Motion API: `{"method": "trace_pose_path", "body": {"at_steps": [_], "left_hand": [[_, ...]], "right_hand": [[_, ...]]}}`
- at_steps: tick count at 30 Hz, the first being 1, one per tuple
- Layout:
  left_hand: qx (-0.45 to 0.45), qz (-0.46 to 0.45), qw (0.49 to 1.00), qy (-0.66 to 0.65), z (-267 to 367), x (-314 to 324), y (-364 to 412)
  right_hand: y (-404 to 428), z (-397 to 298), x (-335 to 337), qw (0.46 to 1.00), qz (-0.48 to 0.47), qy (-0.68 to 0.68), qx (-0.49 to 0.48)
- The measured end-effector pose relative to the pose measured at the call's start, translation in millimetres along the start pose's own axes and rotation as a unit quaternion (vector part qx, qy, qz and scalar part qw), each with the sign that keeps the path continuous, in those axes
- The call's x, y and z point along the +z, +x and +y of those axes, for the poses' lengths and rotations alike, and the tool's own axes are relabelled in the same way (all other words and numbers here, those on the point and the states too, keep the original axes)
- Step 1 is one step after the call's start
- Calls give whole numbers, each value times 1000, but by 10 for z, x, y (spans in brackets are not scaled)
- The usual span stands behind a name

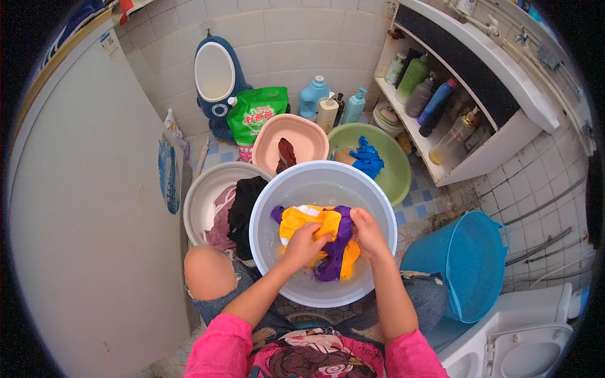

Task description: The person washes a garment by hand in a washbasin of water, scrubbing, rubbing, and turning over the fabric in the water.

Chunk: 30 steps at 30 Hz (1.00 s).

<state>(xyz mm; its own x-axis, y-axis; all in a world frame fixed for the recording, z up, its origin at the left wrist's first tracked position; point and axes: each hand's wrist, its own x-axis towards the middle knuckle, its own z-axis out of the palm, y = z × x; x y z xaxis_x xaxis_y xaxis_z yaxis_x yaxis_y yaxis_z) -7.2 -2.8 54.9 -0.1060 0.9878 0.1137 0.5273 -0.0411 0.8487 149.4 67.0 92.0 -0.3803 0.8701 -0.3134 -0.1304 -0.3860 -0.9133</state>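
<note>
A pale blue-white basin (267, 276) of water stands in front of me, between my knees. In it lies a wet yellow and purple garment (338, 245) with white patches, partly under water. My left hand (306, 243) grips its yellow cloth near the middle. At the garment's right edge, my right hand (366, 231) pinches the purple part between thumb and fingers. Both hands are just above the water, inside the basin's rim.
Behind stand a white basin (196, 208) with black and mauve clothes, a pink basin (307, 130) with a dark red cloth, and a green basin (397, 175) with blue cloth. A blue bucket (477, 264) and toilet (529, 352) are right; a white panel (94, 203) borders the left.
</note>
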Motion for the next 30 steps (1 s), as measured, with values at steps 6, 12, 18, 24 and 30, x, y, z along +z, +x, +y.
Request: {"method": "trace_pose_path", "body": {"at_steps": [6,12,18,24,30], "left_hand": [[-149,-2,919,-364,-59,-283,170],[-192,18,753,-629,-103,-315,180],[-229,-17,741,-631,-12,-261,115],[-124,-44,713,-689,148,-364,138],[-130,112,828,-535,-64,-270,131]], "right_hand": [[122,-5,-244,996,75,19,-46],[211,176,-371,931,103,-338,-94],[15,141,-25,907,55,-372,-192],[-97,187,155,916,-49,-367,-154],[-154,107,184,852,-97,-498,-125]]}}
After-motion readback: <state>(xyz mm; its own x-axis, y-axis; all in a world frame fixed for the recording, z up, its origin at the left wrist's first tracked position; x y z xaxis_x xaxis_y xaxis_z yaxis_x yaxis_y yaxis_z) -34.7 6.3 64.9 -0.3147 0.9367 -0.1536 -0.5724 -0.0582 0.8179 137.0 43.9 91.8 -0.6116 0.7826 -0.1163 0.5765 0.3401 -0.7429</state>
